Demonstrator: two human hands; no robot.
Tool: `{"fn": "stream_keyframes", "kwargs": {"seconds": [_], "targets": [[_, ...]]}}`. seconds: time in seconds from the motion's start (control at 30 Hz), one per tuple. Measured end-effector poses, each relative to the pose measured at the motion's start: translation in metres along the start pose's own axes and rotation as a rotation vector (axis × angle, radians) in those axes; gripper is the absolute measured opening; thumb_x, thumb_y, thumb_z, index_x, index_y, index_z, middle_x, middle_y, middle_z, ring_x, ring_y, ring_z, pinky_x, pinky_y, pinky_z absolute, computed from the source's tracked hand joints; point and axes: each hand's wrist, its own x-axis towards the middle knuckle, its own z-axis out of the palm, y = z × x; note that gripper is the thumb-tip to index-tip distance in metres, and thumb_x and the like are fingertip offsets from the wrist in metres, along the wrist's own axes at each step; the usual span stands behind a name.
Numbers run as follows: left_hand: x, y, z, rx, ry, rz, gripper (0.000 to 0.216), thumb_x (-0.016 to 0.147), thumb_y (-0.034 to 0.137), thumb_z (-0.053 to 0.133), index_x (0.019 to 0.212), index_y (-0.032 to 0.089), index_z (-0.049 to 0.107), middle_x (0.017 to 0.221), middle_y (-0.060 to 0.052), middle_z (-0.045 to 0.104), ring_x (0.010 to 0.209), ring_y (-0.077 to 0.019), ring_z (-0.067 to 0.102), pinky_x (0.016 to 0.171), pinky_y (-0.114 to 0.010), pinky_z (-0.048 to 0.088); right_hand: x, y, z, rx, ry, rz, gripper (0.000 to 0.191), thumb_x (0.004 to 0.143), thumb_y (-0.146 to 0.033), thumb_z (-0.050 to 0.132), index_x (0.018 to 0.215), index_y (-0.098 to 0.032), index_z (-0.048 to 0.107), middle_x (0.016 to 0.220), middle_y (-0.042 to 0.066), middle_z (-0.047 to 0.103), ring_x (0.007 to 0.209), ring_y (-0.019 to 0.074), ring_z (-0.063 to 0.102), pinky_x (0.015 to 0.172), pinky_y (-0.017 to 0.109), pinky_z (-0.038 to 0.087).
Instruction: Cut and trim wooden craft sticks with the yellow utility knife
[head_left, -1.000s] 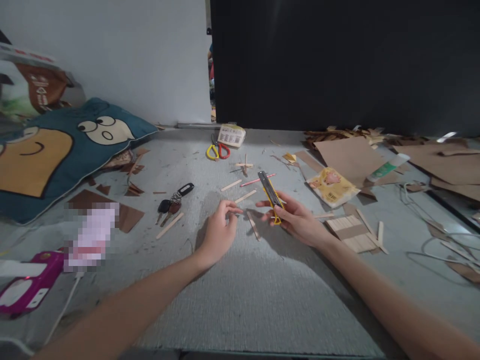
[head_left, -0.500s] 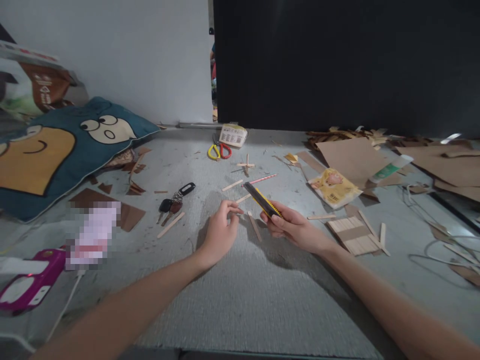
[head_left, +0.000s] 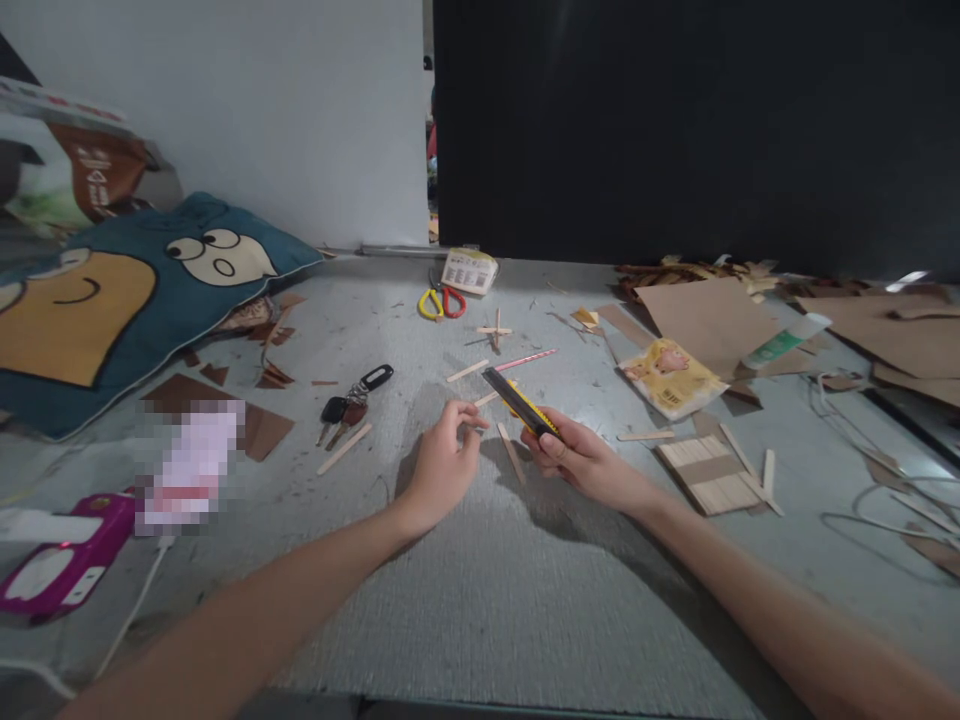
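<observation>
gripping a yellow-and-black utility knife [head_left: 520, 404] above the counter [head_left: 465, 610]: right hand [head_left: 579, 455], fingers wrapped and thumb on top, knife pointing forward and leftward. left hand [head_left: 448, 455]: slack, fingers loosely curled, nothing visible in its grasp, near loose wooden sticks [head_left: 512, 455]. beyond the hands: a slim pink-striped rod [head_left: 529, 358], red-and-yellow-handled scissors [head_left: 447, 298]. to the right: a banded stick bundle [head_left: 705, 472]. to the left: keys [head_left: 354, 406].

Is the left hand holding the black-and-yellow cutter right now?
No, the right hand grips the cutter, while the left hand is apart from it, fingers curled.
</observation>
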Motion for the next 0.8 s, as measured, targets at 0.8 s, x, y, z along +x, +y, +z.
{"fn": "stream_keyframes", "kwargs": {"seconds": [0.8], "targets": [[0.000,0.001,-0.001,-0.027,0.003,-0.024,0.019,0.094,0.010,0.049,0.105,0.024,0.056,0.104,-0.006,0.079,0.105,-0.0211,0.074,0.095,-0.036,0.051,-0.003,-0.008,0.017,0.137,0.028,0.115,0.042,0.094,-0.059,0.073,0.112,-0.023,0.057,0.081,-0.004,0.038,0.066,0.0126,0.030,0.055,0.028,0.022]]}}
